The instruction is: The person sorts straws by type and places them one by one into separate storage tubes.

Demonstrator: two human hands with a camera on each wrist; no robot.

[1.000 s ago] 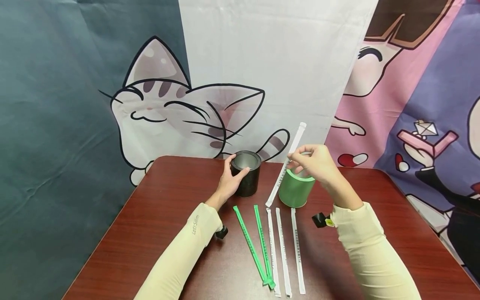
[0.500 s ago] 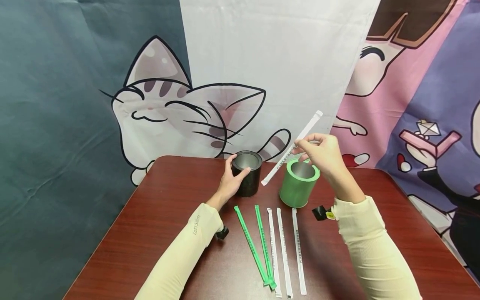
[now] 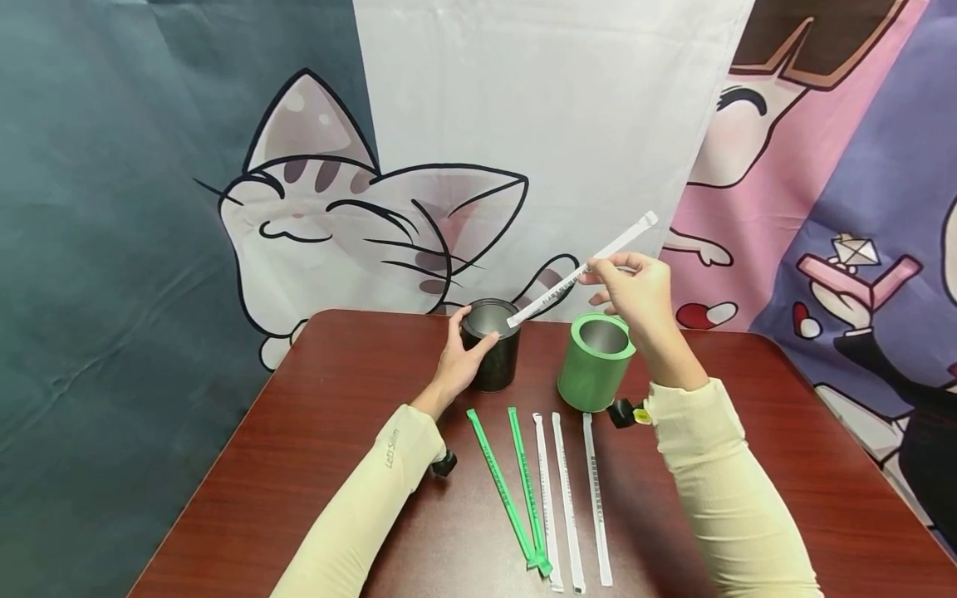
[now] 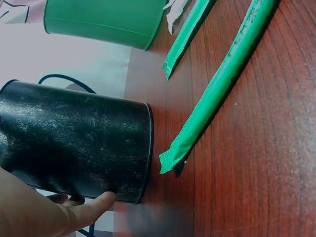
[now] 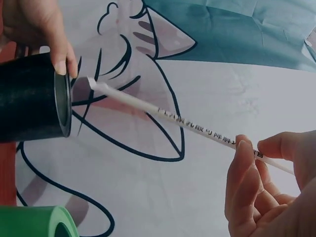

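Observation:
My left hand point(image 3: 458, 365) grips the black can point(image 3: 499, 365) around its side and rim; the can stands upright on the table. Between thumb and fingertips, my right hand point(image 3: 635, 291) pinches a white paper-wrapped straw point(image 3: 549, 299) with dark printing. That straw slants, its lower end over the right part of the black can's mouth in the head view. In the right wrist view the straw tip point(image 5: 95, 84) is just outside the opening of the black can point(image 5: 29, 98). A green can point(image 3: 594, 374) stands to the right, below my right hand.
Two green wrapped straws point(image 3: 499, 486) lie on the brown table point(image 3: 314, 465) in front of the cans, crossing at their near ends. Three white wrapped straws point(image 3: 596, 498) lie beside them. A printed cloth backdrop point(image 3: 568, 124) hangs behind the table.
The right hand has lifted the white straw off the table area beside the green can and moved it up and left, tilting it flatter, toward the black can. The left hand has stayed put.

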